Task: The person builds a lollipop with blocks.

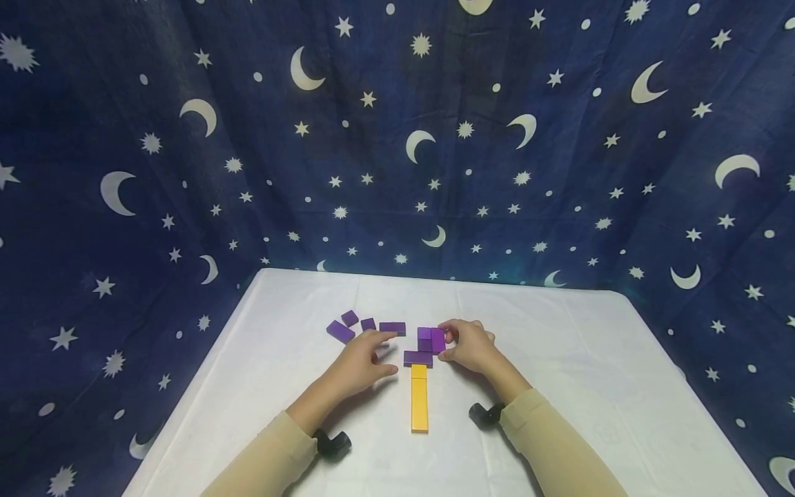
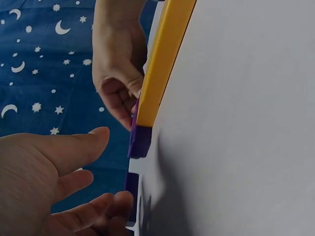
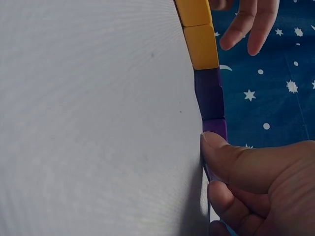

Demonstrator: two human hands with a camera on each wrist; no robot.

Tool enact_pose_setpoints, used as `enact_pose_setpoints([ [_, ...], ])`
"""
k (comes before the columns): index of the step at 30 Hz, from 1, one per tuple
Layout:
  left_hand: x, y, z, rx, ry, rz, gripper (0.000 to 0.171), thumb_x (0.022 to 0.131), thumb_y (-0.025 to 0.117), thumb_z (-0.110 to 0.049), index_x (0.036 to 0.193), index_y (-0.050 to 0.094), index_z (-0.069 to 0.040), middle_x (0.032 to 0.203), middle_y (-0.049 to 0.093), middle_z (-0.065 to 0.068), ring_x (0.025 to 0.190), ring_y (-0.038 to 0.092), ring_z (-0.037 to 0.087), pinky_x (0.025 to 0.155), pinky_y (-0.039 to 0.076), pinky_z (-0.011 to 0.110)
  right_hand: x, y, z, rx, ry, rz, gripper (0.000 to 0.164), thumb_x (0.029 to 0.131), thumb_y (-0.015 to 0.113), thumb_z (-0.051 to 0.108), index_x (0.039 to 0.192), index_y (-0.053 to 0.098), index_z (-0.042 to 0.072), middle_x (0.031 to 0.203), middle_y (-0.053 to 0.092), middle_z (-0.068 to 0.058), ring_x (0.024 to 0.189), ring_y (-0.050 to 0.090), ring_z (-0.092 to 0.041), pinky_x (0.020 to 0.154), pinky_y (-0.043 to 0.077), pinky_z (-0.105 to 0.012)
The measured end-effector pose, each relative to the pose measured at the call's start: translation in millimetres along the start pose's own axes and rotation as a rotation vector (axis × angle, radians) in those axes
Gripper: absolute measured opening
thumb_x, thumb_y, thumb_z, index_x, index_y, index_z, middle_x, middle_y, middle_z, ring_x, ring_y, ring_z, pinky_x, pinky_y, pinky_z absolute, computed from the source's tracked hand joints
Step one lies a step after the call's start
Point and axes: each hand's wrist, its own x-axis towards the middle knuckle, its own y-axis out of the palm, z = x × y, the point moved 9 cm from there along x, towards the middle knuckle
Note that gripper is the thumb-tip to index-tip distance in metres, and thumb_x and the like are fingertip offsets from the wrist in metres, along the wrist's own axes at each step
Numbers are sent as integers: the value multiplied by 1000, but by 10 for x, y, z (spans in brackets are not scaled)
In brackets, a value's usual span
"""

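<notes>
My right hand [image 1: 470,345] pinches a purple block [image 1: 438,341] between thumb and fingers, at the right side of another purple piece [image 1: 424,338]. Just below these a purple block [image 1: 417,359] lies crosswise, touching the top of a yellow column [image 1: 419,406]. The right wrist view shows the thumb pressed to the end of the held purple block [image 3: 215,127]. My left hand [image 1: 359,364] hovers left of the column, its thumb and fingers spread with nothing between them. Its fingertips are close to a loose purple block [image 1: 393,329]; whether they touch cannot be told.
Further left on the white-covered table [image 1: 534,317] lie a longer purple block [image 1: 340,332] and two small purple blocks, one at the back [image 1: 350,318] and one [image 1: 368,324] partly behind the left hand. A dark curtain [image 1: 373,138] with moons and stars hangs behind the table.
</notes>
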Motion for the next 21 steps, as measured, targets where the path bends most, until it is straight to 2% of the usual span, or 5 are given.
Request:
enact_pose_setpoints([
  [6,78,-123,29,28,-26,-43,66,89,89,-24,149,65,-15,134,71,10,83,60,13,80,53,34,0,-13,-5,0,-12,-4,65,75,99,18,134,73,17,92,64,4,110,53,-26,103,30,-58],
  [8,114,-155,39,27,-33,-58,64,89,89,-23,147,66,-14,136,71,12,90,65,19,86,56,40,-1,-13,-9,1,-11,-4,65,75,99,19,135,73,17,92,64,4,110,53,-27,104,30,-58],
  [11,178,-176,64,27,-50,-67,62,90,88,-21,147,66,-15,142,70,12,112,71,29,102,57,48,-3,-9,-12,-1,-8,-3,65,75,99,19,135,73,18,92,64,4,110,52,-26,104,30,-57],
  [15,267,-180,91,37,-69,-63,61,92,86,-21,148,65,-16,148,67,12,138,64,34,117,49,52,-1,-3,-21,-6,-3,-6,65,75,99,19,135,73,18,92,63,4,109,52,-26,104,30,-57],
  [21,364,-219,166,49,-111,-60,61,92,85,-20,150,64,-16,152,64,15,143,60,37,119,46,55,8,11,-20,-10,-5,-3,65,75,98,19,135,73,18,92,63,4,110,52,-26,104,30,-58],
])
